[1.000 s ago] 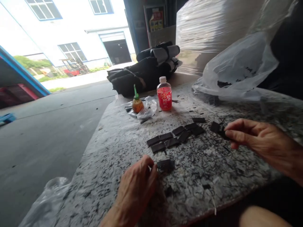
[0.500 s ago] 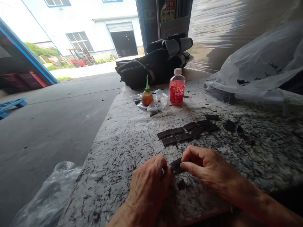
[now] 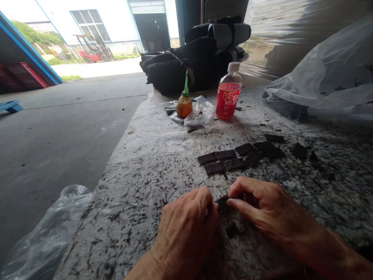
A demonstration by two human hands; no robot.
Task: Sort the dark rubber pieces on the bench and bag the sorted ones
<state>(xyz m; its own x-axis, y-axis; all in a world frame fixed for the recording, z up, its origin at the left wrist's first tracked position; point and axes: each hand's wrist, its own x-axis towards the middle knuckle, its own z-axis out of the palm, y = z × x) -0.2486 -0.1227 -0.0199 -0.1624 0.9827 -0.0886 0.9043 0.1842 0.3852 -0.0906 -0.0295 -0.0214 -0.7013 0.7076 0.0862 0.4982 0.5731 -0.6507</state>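
Note:
My left hand (image 3: pixel 186 229) and my right hand (image 3: pixel 262 208) meet near the front edge of the scratched speckled table (image 3: pixel 151 163). Both are closed, pinching the same small black rectangular piece (image 3: pixel 223 201) between fingertips, low over the tabletop. Just beyond the hands lies a loose row of several black rectangular pieces (image 3: pixel 230 157). More black pieces (image 3: pixel 298 151) are scattered farther right.
A red-labelled drink bottle (image 3: pixel 229 97) and a small orange bottle with a green nozzle (image 3: pixel 185 103) on crumpled plastic stand at the back. Behind them lies a pile of black rolled material (image 3: pixel 198 54). Clear plastic bags sit at right (image 3: pixel 329 81) and lower left (image 3: pixel 43 241).
My right hand came in from the scattered pieces at right and joined my left hand at the black piece. The view has tilted down and moved closer to the table.

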